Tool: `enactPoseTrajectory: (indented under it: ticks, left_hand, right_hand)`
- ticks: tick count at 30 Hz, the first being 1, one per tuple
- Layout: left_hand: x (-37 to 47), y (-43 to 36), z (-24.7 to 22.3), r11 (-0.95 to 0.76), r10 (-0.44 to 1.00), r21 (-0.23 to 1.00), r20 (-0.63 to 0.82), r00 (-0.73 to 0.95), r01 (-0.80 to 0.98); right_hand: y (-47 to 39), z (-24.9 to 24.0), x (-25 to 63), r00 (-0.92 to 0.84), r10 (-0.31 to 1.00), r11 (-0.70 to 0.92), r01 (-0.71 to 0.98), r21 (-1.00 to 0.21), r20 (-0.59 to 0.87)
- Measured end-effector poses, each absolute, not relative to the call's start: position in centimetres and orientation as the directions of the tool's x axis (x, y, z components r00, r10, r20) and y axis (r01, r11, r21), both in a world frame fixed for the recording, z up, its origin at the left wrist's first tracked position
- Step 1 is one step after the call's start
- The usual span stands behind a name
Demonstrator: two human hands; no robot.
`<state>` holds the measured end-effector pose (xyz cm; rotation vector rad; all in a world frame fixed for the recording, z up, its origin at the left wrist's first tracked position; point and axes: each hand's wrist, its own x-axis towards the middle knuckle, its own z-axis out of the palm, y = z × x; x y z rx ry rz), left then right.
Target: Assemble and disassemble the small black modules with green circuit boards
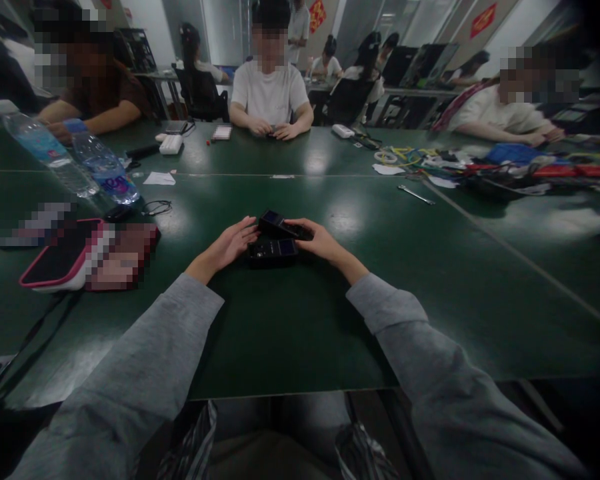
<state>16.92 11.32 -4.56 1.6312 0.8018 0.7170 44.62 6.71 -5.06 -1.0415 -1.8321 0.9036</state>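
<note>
Two black handheld devices with small dark screens lie close together on the green table in front of me. The farther device [276, 222] sits at a slant and looks partly propped on the nearer device [271, 253]. My right hand [321, 242] grips the right end of the farther one, its fingers on top and the thumb low near the other device's edge. At the left ends of both, my left hand [230, 244] has its fingers stretched out and held close together. Whether its fingertips touch either device I cannot tell.
Water bottles [105, 167], a pink-rimmed case [65, 253] and a thin cable [157, 207] are on the left. A wrench [416, 195] and a heap of cables [445, 163] lie to the right. Across the green table [290, 333] sits a person in a white shirt [270, 93].
</note>
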Motion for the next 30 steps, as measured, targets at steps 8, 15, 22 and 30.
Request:
enactPoseTrajectory:
  ticks: [8, 15, 22, 30]
  left_hand:
    - [17.6, 10.7, -4.4, 0.237, 0.879, 0.949, -0.117, 0.463, -0.21]
    - [18.2, 10.2, -4.2, 0.274, 0.887, 0.934, -0.153, 0.435, -0.23]
    - [17.8, 10.4, -4.1, 0.302, 0.889, 0.898, -0.143, 0.436, -0.321]
    - [17.6, 10.3, -4.1, 0.335, 0.871, 0.856, -0.122, 0.475, -0.394]
  right_hand:
    - [7.1, -5.6, 45.2, -0.334, 0.901, 0.371, 0.264, -0.891, 0.276]
    - [7.1, -5.7, 45.2, -0.329, 0.905, 0.359, 0.255, -0.898, 0.269]
    - [7.0, -5.6, 45.1, -0.293, 0.911, 0.36, 0.231, -0.904, 0.288]
    - [7.1, -5.8, 44.8, -0.293, 0.905, 0.367, 0.169, -0.915, 0.309]
